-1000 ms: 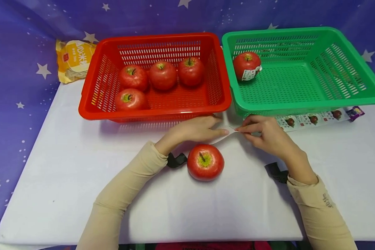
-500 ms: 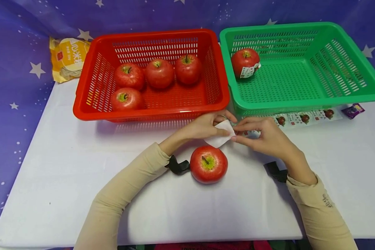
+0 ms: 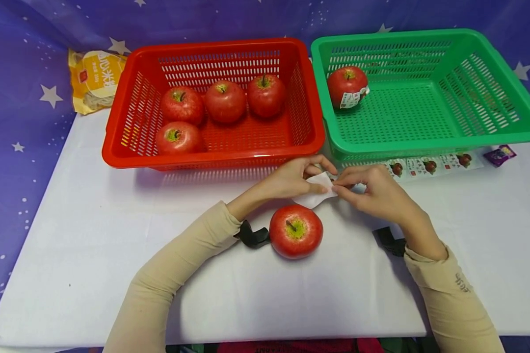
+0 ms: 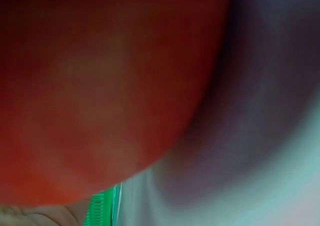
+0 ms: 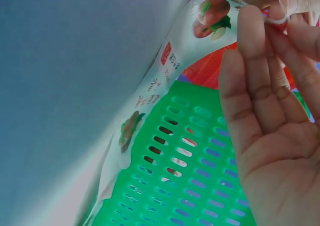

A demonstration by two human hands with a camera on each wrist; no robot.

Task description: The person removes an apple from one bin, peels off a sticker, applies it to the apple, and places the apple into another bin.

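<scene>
Between my hands is the end of a strip of apple-print stickers (image 3: pixel 312 197), its plain white back turned up in the head view. My left hand (image 3: pixel 287 181) pinches this end with the thumb on top. Thumb and index finger of my right hand (image 3: pixel 373 192) pinch the strip's edge, close to the left fingertips. The right wrist view shows the printed side of the sticker strip (image 5: pixel 155 83) trailing past my right hand (image 5: pixel 275 111). A red apple (image 3: pixel 296 231) sits on the table just below the hands; it fills much of the left wrist view, blurred.
Several apples lie in a red basket (image 3: pixel 212 159) behind my left hand. A green basket (image 3: pixel 428 146) at the right holds one apple (image 3: pixel 348 86) with a sticker on it. A purple packet (image 3: pixel 500 155) and a yellow food bag (image 3: pixel 98 81) lie near the baskets.
The strip's end has turned, so its white back faces up more broadly. Both hands stay close together with slightly shifted fingers. The head view has shifted a little.
</scene>
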